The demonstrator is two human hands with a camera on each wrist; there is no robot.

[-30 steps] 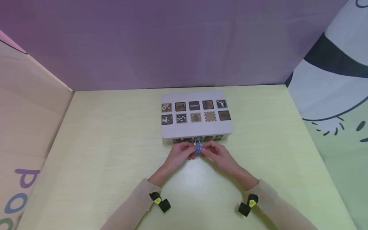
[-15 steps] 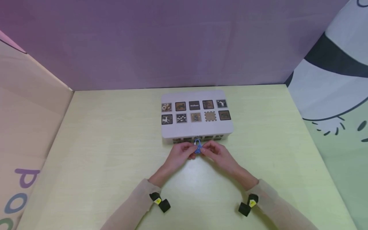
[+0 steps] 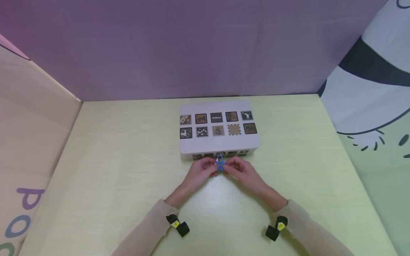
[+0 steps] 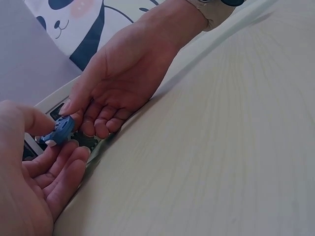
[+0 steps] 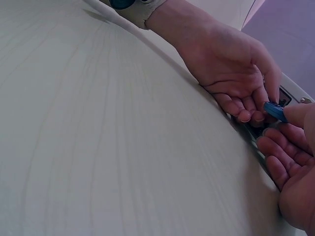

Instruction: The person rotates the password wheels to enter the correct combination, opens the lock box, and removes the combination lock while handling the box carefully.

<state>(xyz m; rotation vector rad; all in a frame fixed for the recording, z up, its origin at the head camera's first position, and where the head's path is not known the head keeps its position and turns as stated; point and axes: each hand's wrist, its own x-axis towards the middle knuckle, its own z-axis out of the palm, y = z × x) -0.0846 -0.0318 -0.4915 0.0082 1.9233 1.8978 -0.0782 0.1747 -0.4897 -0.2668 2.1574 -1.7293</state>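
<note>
Pinches a small blue padlock (image 3: 220, 166) from its left side with the left hand (image 3: 199, 173) and from its right side with the right hand (image 3: 245, 173), pressing both thumb tips to its body and supporting it with bent index fingers. Bends the remaining fingers of each hand loosely, laying them close together, side by side, below the padlock, as seen in both wrist views. Holds the padlock just in front of a white lidded box (image 3: 219, 143), near the middle of the front face, pointing its curved shackle toward that face. Cannot tell from these views whether the shackle passes through anything there. Has the box resting on a pale wooden table (image 3: 128, 160), close to the far edge and roughly midway between the left and right edges. Shows two rows of dark and tan picture squares on the lid, with more along the front. Reaches in from the near side of the table, wearing beige sleeves (image 3: 144, 229) with a black wrist device (image 3: 183, 229) bearing a yellow patch at each cuff. Faces a purple panel (image 3: 205, 49) beyond the far edge, a cream lettered panel (image 3: 29, 124) along the left edge and a panda-printed panel (image 3: 378, 103) along the right edge.
</note>
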